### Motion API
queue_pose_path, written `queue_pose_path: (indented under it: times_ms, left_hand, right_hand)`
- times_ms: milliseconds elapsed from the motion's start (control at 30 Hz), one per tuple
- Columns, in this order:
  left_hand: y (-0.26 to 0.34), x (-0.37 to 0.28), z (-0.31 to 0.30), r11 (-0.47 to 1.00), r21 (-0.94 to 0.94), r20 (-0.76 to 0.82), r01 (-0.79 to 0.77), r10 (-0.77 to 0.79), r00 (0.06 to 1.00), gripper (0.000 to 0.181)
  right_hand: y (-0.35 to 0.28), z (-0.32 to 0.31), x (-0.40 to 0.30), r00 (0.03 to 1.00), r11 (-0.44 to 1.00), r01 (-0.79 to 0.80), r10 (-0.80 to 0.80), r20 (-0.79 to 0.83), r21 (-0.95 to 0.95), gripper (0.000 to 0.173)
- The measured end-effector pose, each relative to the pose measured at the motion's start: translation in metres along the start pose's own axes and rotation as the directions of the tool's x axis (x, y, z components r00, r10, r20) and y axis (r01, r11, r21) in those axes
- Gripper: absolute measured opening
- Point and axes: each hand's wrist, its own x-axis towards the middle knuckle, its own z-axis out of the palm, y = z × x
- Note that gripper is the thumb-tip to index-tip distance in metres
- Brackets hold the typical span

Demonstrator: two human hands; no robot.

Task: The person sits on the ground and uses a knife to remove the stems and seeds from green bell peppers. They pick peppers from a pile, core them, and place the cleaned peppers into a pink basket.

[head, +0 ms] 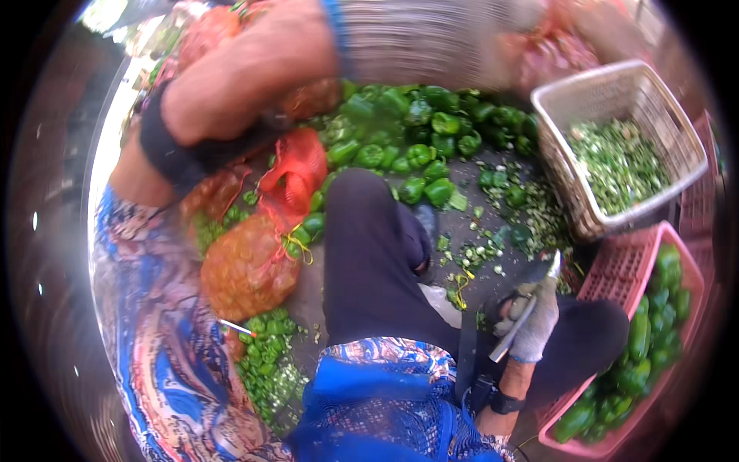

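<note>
My right hand (534, 326), in a grey-white work glove, is closed around a slim metal-coloured knife (515, 329) above my right thigh. The knife's pale tip points up and away from me. My left arm bends across the upper left, with a black band round the forearm. Close to the camera, my gloved left hand (427, 40) is a large blur; its fingers and anything in them cannot be made out. Beyond my left knee spreads a heap of green bell peppers (418, 153). Cut pepper scraps (482, 251) lie on the dark floor between the knife and the heap.
A white plastic crate (618, 219) with chopped green scraps stands at right. Below it, a pink crate (626, 268) holds green peppers. At left are an orange-red mesh sack (251, 268), loose green pieces (268, 346) and a white-and-orange stick (236, 328).
</note>
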Motion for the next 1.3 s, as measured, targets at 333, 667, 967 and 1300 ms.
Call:
queue_pose_path:
  times_ms: [333,667,967,1300]
  left_hand:
    - [0.029,-0.405,0.249,0.103,-0.069,0.461,0.992,-0.879,0.124,0.023]
    - [0.034,-0.438,0.432,-0.326,-0.396,0.296,0.858,-0.93,-0.217,0.031]
    - [-0.052,-0.465,0.485,-0.427,-0.078,0.481,0.901,-0.808,-0.34,0.115]
    - [-0.039,-0.384,0.46,-0.342,-0.394,0.448,0.853,-0.882,-0.147,0.074]
  right_hand:
    - [0.015,0.02,0.042,0.974,0.968,0.011,-0.068,-0.217,-0.252,0.041]
    - [0.017,0.027,0.087,0.92,0.886,0.096,-0.253,-0.3,-0.454,0.037]
    - [0.037,0.028,0.048,0.91,0.835,-0.145,-0.098,-0.402,-0.531,0.035]
    - [0.043,0.024,0.041,0.897,0.805,-0.238,-0.032,-0.44,-0.543,0.033]
